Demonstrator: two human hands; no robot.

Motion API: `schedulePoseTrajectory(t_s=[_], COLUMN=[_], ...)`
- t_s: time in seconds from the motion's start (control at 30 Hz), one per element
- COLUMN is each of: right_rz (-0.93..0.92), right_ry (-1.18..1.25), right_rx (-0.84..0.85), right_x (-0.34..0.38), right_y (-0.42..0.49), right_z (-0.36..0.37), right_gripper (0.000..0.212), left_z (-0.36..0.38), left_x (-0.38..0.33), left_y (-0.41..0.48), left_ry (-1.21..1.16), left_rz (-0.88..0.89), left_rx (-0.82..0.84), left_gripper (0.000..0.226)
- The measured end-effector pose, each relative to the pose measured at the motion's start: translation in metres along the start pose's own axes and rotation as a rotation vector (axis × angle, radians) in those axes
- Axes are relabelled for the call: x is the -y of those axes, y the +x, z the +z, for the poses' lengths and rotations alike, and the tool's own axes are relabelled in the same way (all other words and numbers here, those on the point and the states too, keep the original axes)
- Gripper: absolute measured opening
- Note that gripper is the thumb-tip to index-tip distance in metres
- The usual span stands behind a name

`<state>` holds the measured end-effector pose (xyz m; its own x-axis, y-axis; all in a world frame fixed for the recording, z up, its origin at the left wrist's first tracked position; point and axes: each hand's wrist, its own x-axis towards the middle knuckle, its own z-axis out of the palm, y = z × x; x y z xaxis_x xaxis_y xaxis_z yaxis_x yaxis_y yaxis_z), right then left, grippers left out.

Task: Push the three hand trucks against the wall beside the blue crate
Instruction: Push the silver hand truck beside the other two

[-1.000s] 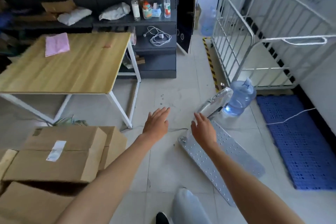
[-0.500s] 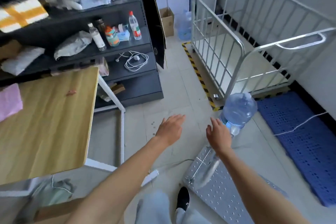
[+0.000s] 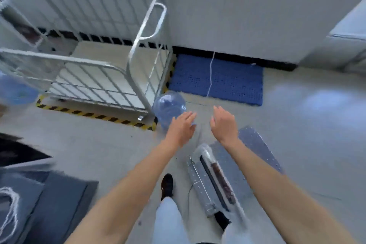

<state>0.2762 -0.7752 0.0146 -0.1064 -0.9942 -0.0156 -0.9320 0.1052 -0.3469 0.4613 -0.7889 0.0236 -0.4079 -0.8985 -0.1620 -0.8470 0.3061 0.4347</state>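
Far left, the cage cart (image 3: 103,77) stands against the wall (image 3: 237,6), nothing visible inside it. A water jug (image 3: 168,108) sits at its corner, looks empty. Left hand (image 3: 183,128) is spread open, holding nothing, hovering just by the jug; right hand (image 3: 224,125) is open and empty too. Below them the flat hand truck (image 3: 243,164) lies on the floor, handle folded down, well short of the blue crate (image 3: 233,81) at the wall. Risk from here: the jug sits near the truck's path, so a push could knock it rolling, and the cord (image 3: 210,77) draped over the crate could snag.
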Motion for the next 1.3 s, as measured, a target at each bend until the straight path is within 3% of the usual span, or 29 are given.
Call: schedulePoseTrajectory(t_s=[0.1, 0.2, 0.33, 0.47, 0.6, 0.73, 0.9, 1.13, 1.3], right_rz=[0.229, 0.442, 0.731, 0.916, 1.065, 1.093, 1.037, 1.146, 1.189], right_ry=[-0.028, -0.014, 0.066, 0.139, 0.268, 0.392, 0.364, 0.261, 0.251], right_rx=[-0.005, -0.067, -0.127, 0.010, 0.124, 0.155, 0.129, 0.107, 0.118], right_x=[-0.009, -0.019, -0.035, -0.040, -0.029, -0.005, 0.010, 0.007, -0.018], right_y=[-0.008, -0.032, -0.086, -0.152, -0.213, -0.254, -0.266, -0.254, -0.236], right_z=[-0.006, -0.018, -0.036, -0.033, -0.001, 0.039, 0.068, 0.092, 0.083], right_gripper=[0.054, 0.044, 0.046, 0.057, 0.064, 0.064, 0.051, 0.045, 0.044], left_z=[-0.002, 0.002, 0.015, 0.041, 0.080, 0.106, 0.116, 0.131, 0.140], left_x=[-0.009, -0.031, -0.076, -0.106, -0.108, -0.074, -0.037, -0.045, -0.067], left_y=[0.045, 0.070, 0.072, 0.062, 0.029, -0.022, -0.055, -0.053, -0.020], left_ry=[0.029, 0.042, 0.069, 0.126, 0.179, 0.264, 0.271, 0.355, 0.366], left_rz=[0.190, 0.380, 0.611, 0.807, 0.832, 0.779, 0.782, 0.770, 0.790], left_rx=[0.165, 0.237, 0.346, 0.405, 0.537, 0.639, 0.598, 0.499, 0.573], left_gripper=[0.054, 0.054, 0.053, 0.054, 0.056, 0.054, 0.044, 0.046, 0.040])
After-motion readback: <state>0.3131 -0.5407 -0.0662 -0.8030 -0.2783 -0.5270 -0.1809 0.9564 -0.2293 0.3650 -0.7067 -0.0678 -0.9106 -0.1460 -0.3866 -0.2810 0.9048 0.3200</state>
